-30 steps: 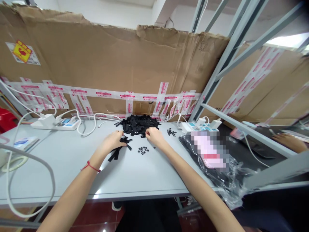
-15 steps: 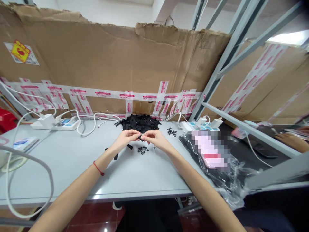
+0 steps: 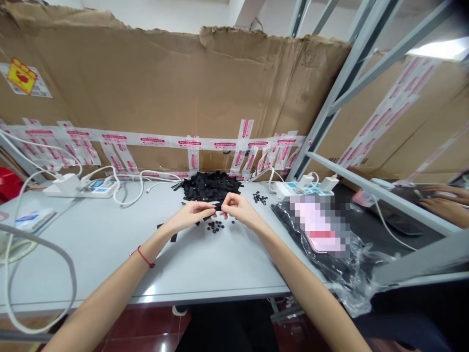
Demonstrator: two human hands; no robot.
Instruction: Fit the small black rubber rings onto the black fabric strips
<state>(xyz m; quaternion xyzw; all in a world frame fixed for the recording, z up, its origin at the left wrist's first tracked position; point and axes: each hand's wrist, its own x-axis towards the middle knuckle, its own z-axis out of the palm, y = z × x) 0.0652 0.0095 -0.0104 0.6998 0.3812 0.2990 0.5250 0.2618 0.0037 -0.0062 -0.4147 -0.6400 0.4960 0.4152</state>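
Observation:
My left hand (image 3: 192,213) and my right hand (image 3: 237,207) meet above the grey table (image 3: 205,264), both pinching one small black strip (image 3: 217,207) between their fingertips. Just behind them lies a pile of black strips (image 3: 209,186). Under the hands sits a cluster of small black rings (image 3: 215,226). A second group of rings (image 3: 259,198) lies to the right. A few loose black strips (image 3: 173,237) rest on the table below my left hand. A red string circles my left wrist.
A cardboard wall (image 3: 176,93) backs the table. White power strips (image 3: 82,187) with cables sit at the back left, another (image 3: 306,187) at the back right. A black plastic bag (image 3: 330,254) lies on the right. Another person's hand (image 3: 445,208) shows far right behind grey shelf struts.
My left hand lifted off the loose strips on the table and my right hand left the pile; the two came together holding one black strip and have risen slightly.

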